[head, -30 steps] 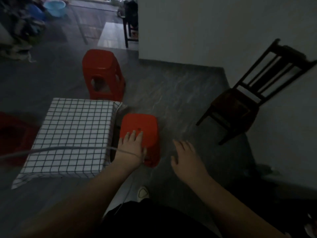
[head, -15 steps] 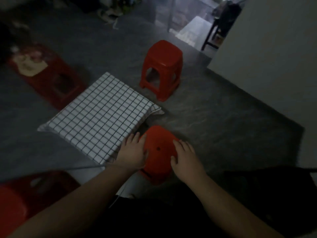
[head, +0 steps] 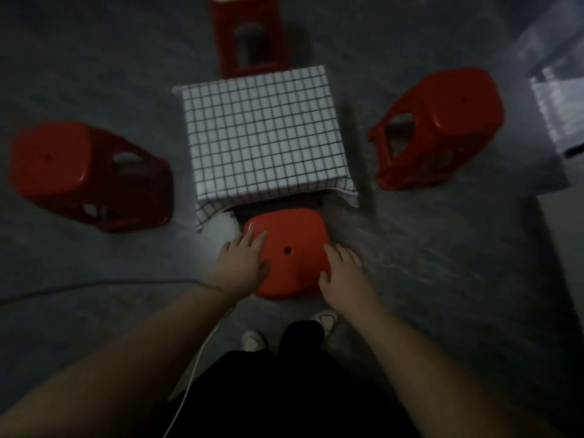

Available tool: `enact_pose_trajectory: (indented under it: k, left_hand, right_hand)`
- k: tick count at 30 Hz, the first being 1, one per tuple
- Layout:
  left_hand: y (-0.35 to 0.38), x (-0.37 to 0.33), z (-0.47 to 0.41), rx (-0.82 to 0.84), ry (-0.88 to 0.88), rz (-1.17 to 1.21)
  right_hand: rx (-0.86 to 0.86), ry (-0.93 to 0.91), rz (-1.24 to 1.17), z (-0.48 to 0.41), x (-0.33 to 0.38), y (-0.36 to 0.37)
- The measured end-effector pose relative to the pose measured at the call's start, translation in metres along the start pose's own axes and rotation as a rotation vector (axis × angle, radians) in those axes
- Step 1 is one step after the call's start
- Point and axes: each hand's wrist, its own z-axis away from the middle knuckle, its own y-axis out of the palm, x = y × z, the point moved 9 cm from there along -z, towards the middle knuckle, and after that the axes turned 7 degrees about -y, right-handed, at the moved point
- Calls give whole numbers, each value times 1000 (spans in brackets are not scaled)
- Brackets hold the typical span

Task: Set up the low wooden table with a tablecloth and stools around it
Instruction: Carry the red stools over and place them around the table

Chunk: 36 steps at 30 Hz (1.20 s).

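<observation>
A white tablecloth with a black grid [head: 262, 134] covers the low table in the middle of the floor; the wood is hidden under it. Red plastic stools stand on three sides: left stool [head: 63, 165], far stool [head: 249, 33], right stool [head: 442, 121]. A fourth red stool [head: 290, 245] sits at the table's near edge, directly below me. My left hand [head: 241, 267] rests flat on the left part of its seat. My right hand [head: 344, 273] lies on its right edge, fingers spread.
My feet in pale shoes [head: 252, 339] stand just behind the near stool. A thin white cable [head: 189, 368] runs across the grey floor at lower left. A pale wall and doorway edge [head: 556, 115] sit at the right.
My view has swung round to look straight down over the table, so all the stools now show. My right hand came onto the near stool's seat; both hands stay on it.
</observation>
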Motion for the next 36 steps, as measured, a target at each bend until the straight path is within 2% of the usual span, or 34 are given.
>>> enact_pose_trajectory:
  k: [5, 11, 16, 19, 24, 36]
  left_hand:
    - [57, 7, -24, 29, -96, 94]
    - [175, 41, -80, 17, -272, 363]
    - [260, 72, -92, 5, -460, 700]
    - [287, 70, -85, -48, -468, 915]
    - [297, 64, -74, -120, -501, 899]
    - [360, 45, 22, -46, -515, 922]
  right_hand:
    - [35, -16, 4, -35, -36, 43]
    - [40, 18, -12, -98, -102, 142]
    - [35, 97, -87, -124, -148, 202]
    - [8, 92, -219, -126, -157, 221]
    - [-73, 62, -220, -117, -154, 230]
    - [-15, 84, -172, -18, -177, 277]
